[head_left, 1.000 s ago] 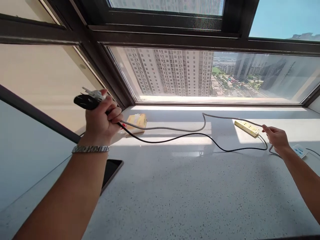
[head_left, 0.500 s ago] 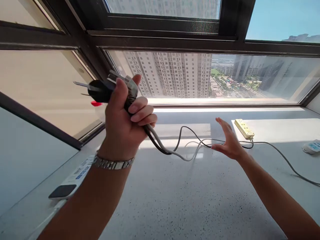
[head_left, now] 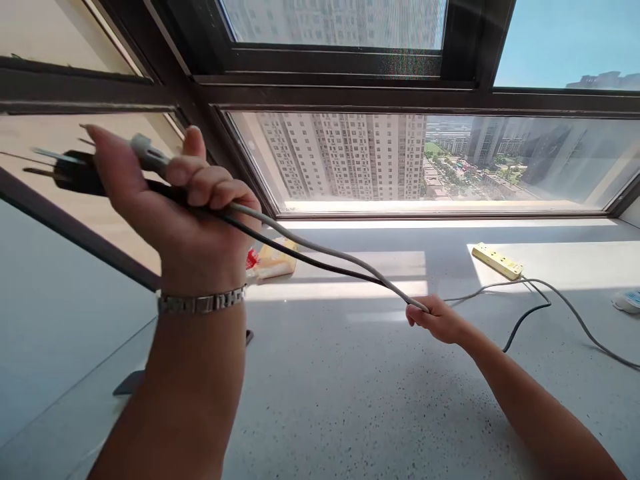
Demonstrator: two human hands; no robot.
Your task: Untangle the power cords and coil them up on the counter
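Note:
In my left hand (head_left: 185,207), raised at the left, are a black plug (head_left: 77,173) with metal prongs and a grey-white plug (head_left: 150,157). Their two cords, a grey cord (head_left: 320,248) and a black cord (head_left: 305,258), run down to the right, fairly taut. My right hand (head_left: 437,320) is closed around both cords just above the speckled sill. Beyond it the cords go on to the right, and one reaches the yellow power strip (head_left: 497,261) near the window.
A yellow and red packet (head_left: 275,259) lies by the window's left corner. A dark flat object (head_left: 129,383) is partly behind my left forearm. At the right edge is a white object (head_left: 627,301). Dark window frames (head_left: 350,97) bound the speckled sill (head_left: 350,393).
My left hand has moved left with the plugs, drawing the cords straighter. My right hand, open before, has closed on the cords. The black cord near the strip has shifted.

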